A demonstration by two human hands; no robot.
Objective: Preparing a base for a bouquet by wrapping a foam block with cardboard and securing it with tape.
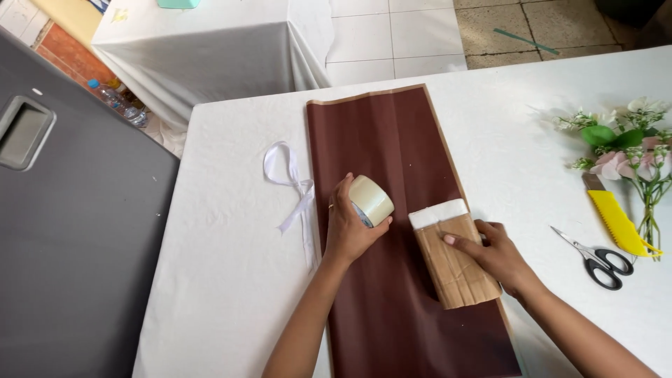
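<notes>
I note a white ribbon (290,183) at left on the table (231,280). My left hand (348,225) grips a tape roll (370,200) above the brown sheet (392,294). My right hand (493,253) lies flat, pressing the cardboard packet (453,269). Scissors (596,257) lie right.

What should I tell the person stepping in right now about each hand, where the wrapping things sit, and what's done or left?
Left hand: grip closed on the roll of clear tape, held just above the brown wrapping sheet.
Right hand: fingers pressing flat on the brown paper-wrapped block, white end showing, lying on the sheet's right edge.
Nearby: white ribbon left of the sheet; scissors, yellow cutter and flower bunch to the right, all on the white table.
Done: sheet spread, block placed on it.
Left: no tape strip visibly applied; ribbon, flowers untouched.
</notes>
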